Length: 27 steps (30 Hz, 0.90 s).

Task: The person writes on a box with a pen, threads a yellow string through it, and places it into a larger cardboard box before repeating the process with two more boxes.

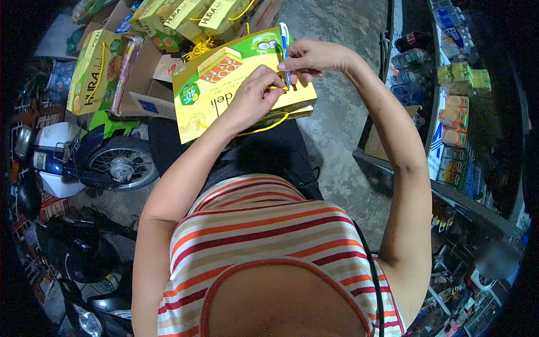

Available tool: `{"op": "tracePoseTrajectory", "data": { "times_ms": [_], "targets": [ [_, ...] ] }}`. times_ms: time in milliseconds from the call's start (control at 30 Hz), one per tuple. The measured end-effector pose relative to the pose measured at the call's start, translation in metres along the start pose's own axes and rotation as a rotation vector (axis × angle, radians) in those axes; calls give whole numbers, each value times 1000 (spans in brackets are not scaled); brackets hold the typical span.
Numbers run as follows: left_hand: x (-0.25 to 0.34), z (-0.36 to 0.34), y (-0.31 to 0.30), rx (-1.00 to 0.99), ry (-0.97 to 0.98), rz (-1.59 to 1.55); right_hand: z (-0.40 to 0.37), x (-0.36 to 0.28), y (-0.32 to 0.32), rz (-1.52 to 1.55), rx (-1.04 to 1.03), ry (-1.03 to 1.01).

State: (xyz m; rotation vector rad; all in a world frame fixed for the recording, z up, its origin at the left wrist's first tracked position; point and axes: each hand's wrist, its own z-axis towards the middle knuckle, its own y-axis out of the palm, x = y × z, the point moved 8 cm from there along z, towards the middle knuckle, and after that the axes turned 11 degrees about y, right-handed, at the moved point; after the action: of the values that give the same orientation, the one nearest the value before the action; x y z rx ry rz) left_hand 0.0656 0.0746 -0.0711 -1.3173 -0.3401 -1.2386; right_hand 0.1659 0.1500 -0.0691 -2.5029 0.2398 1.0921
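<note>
A yellow-green HURA deli paper bag (188, 121) lies across my lap, its printing upside down to me. My right hand (309, 58) is closed around a blue and white pen (284, 39), which stands nearly upright over the bag's right side. The pen's lower end meets the bag beside my left fingertips. My left hand (259, 90) rests on the bag's face, pinching a short piece of yellow cord near the pen's lower end. Another yellow cord handle (264, 130) loops along the bag's near edge. My fingers partly cover the bag's lettering.
Several similar HURA bags (222, 17) stand ahead of me, near an open cardboard box (151, 92) and a bundle of yellow cords (199, 49). A motorbike wheel (122, 164) is at left. Shelves with bottles and packets (453, 121) line the right.
</note>
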Motion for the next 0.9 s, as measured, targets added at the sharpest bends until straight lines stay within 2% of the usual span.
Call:
{"op": "tracePoseTrajectory", "data": {
  "times_ms": [167, 900],
  "targets": [
    [4, 0, -1, 13, 11, 8, 9, 5, 4, 98, -81, 75],
    [4, -3, 0, 34, 32, 3, 5, 8, 7, 58, -66, 23]
  ]
}}
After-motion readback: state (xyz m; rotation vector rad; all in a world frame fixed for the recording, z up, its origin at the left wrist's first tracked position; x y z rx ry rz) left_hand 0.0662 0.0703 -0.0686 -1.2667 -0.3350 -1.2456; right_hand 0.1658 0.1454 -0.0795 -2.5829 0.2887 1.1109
